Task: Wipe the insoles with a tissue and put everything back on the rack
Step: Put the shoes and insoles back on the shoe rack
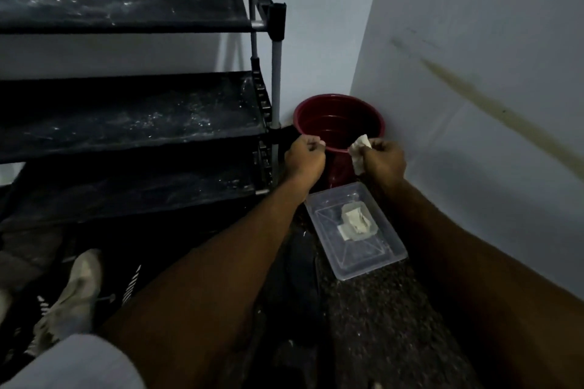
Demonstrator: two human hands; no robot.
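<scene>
My right hand [385,161] grips a crumpled white tissue [359,151] just over the near rim of a dark red bucket [339,123]. My left hand [305,156] is curled beside it, to the left of the bucket; whether it pinches anything is too small to tell. A black shoe rack [126,114] with three dusty fabric shelves stands on the left; its shelves look bare. A pale shoe [74,297] lies on the floor at the lower left. A dark flat thing [300,265], perhaps an insole, lies between my forearms.
A clear plastic box [357,230] with folded tissues inside sits on the speckled floor below the bucket. Pale walls meet in a corner behind the bucket, and the right wall runs close along my right arm. Dark striped items lie near the pale shoe.
</scene>
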